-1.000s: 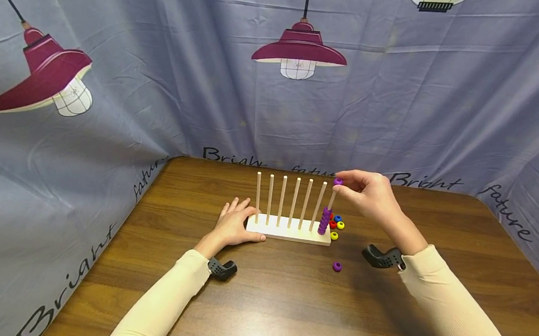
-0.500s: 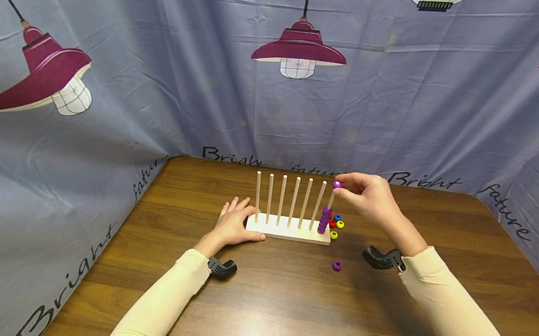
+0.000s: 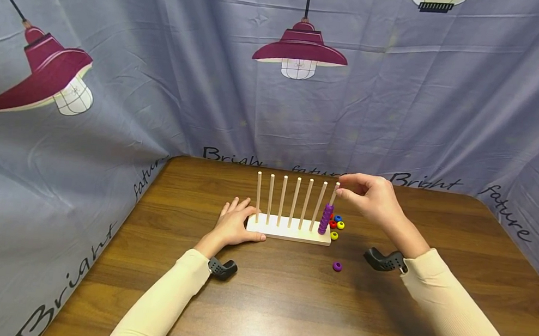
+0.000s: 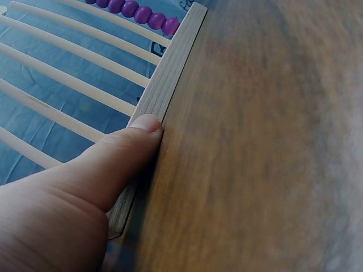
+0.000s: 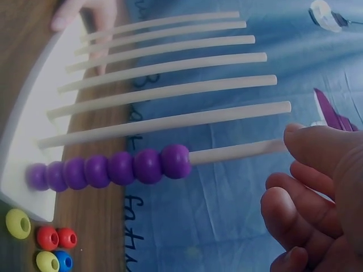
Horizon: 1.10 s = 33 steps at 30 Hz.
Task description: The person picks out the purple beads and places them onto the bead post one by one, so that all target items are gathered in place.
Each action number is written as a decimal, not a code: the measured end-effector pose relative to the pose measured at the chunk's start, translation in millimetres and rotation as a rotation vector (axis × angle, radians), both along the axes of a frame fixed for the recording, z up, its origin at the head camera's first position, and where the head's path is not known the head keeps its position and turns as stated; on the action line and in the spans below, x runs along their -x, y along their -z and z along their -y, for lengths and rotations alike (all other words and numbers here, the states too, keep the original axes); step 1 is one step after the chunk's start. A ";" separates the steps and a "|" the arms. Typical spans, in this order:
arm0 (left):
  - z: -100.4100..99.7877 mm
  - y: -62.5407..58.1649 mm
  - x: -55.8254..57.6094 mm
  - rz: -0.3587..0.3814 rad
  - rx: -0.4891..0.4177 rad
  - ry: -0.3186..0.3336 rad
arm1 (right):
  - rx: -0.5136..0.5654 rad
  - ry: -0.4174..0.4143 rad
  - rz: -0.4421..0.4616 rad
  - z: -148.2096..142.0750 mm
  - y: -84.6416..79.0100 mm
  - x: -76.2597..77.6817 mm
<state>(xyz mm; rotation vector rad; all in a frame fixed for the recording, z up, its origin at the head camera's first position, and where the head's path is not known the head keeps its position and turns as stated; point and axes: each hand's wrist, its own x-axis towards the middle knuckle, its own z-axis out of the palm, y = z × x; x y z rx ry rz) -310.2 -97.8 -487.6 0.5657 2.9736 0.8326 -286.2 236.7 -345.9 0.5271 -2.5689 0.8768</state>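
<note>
A pale wooden peg rack (image 3: 287,234) stands on the table, with several upright pegs in a row. Purple beads (image 3: 325,219) are stacked on its rightmost peg, the upper part of which is bare. My left hand (image 3: 232,226) holds the rack's left end, its thumb along the front edge and fingers at the back. In the left wrist view the thumb (image 4: 122,153) presses against the base. My right hand (image 3: 370,195) is at the top of the rightmost peg with no bead in its fingers. In the right wrist view its thumb (image 5: 315,144) overlaps the peg tip.
A loose purple bead (image 3: 337,266) lies on the table in front of the rack's right end. Beside that end are a blue bead (image 3: 338,218), yellow beads (image 3: 340,225) and red beads (image 5: 47,238). A printed curtain (image 3: 200,73) hangs behind the table (image 3: 256,298).
The purple bead that my right hand held at the peg's top has been let go and slid down onto the stack. My left hand has stayed in place.
</note>
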 end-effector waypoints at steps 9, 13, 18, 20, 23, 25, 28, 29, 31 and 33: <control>0.1 -1.4 -1.6 -0.004 0.004 -0.002 | -0.029 0.014 0.037 -3.4 3.5 -2.9; 0.0 -2.1 -1.4 0.000 0.005 -0.001 | -0.031 0.022 0.045 -6.0 5.8 -5.1; -0.2 -1.9 -0.4 0.000 0.007 -0.002 | -0.023 0.016 0.049 -12.3 11.0 -8.4; -0.2 -1.6 -0.3 0.001 0.005 -0.002 | -0.019 0.009 0.045 -15.3 14.3 -10.0; -0.3 -1.4 -0.2 0.000 0.003 -0.003 | -0.013 -0.006 0.034 -19.8 20.1 -12.8; -0.4 -1.2 0.0 -0.001 0.003 -0.003 | 0.001 -0.016 0.037 -22.6 23.9 -15.0; -0.6 -1.0 0.0 -0.002 0.008 -0.003 | 0.019 -0.022 0.054 -27.0 29.9 -19.1; -0.6 -0.9 0.0 -0.002 0.010 -0.002 | 0.024 -0.022 0.061 -28.2 32.1 -20.6; -0.5 -1.0 0.0 -0.001 0.012 -0.003 | 0.028 -0.021 0.070 -30.6 36.8 -23.2; -0.5 -1.2 -0.1 -0.001 0.013 -0.005 | 0.028 -0.020 0.075 -32.4 41.7 -25.6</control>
